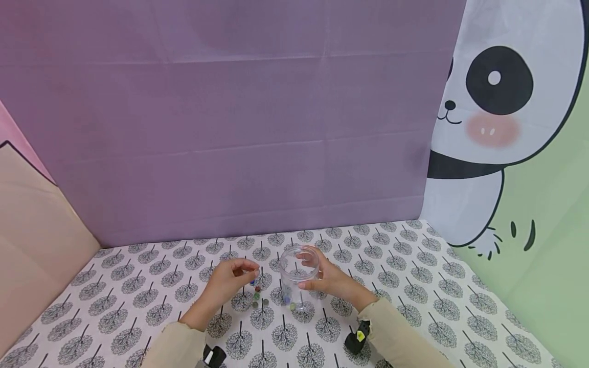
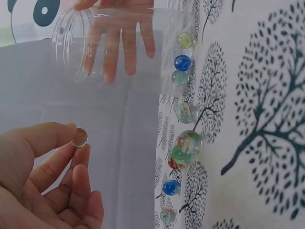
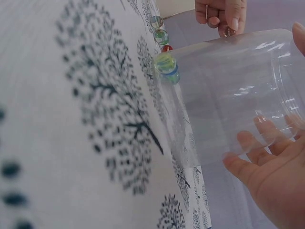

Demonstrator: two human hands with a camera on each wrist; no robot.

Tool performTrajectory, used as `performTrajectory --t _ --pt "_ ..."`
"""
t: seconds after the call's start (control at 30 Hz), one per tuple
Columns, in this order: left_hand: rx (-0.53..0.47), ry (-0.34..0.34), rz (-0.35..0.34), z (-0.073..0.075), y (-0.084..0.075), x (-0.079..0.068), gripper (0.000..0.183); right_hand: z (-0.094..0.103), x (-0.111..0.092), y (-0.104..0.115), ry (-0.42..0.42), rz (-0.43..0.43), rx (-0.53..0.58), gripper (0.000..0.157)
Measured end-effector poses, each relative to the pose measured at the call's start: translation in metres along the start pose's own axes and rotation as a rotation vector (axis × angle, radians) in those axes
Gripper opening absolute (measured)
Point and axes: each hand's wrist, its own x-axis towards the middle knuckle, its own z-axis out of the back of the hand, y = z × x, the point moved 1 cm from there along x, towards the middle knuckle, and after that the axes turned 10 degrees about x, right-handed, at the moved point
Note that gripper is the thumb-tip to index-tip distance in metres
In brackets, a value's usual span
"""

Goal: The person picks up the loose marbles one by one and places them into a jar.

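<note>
Between thumb and index finger my left hand (image 1: 225,283) pinches a clear marble (image 2: 80,137), held above the table left of the jar. My right hand (image 1: 335,281) grips a clear plastic jar (image 1: 290,280) around its side from the right. The jar stands upright, its open mouth facing up. At its bottom lie a yellow marble (image 2: 185,40), a blue marble (image 2: 182,63) and a pale green marble (image 2: 180,78). Outside, left of the jar, several loose marbles rest on the cloth, among them a green marble (image 2: 181,155) and another blue marble (image 2: 171,187).
A white cloth (image 1: 391,306) with dark tree prints covers the table. Behind it hangs a purple curtain (image 1: 257,128). A panda picture (image 1: 478,112) is on the wall at the right. A beige panel (image 1: 37,214) borders the left side.
</note>
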Motion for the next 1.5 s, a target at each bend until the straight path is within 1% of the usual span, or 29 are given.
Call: performTrajectory --t 0.1,0.27,0.77,1.0,1.37,1.5 --pt "-0.016 -0.006 -0.003 0.0 -0.001 0.0 0.015 0.001 0.0 -0.001 0.0 -0.001 0.005 0.084" --pt "-0.002 -0.016 -0.018 0.001 -0.004 -0.001 0.016 0.001 0.0 -0.001 0.002 0.006 0.023 0.084" --pt "-0.026 -0.022 -0.035 0.0 -0.011 -0.002 0.014 0.0 0.0 -0.001 -0.002 0.001 0.009 0.083" --pt "-0.008 -0.025 -0.025 0.0 -0.017 -0.001 0.013 0.0 0.0 -0.001 0.002 0.004 0.02 0.083" --pt "-0.024 -0.021 -0.029 0.001 -0.021 -0.001 0.014 0.0 -0.001 0.0 -0.008 -0.004 0.011 0.083" --pt "-0.027 -0.02 -0.023 0.001 -0.023 0.0 0.014 0.0 -0.001 -0.001 -0.006 0.003 0.027 0.083"
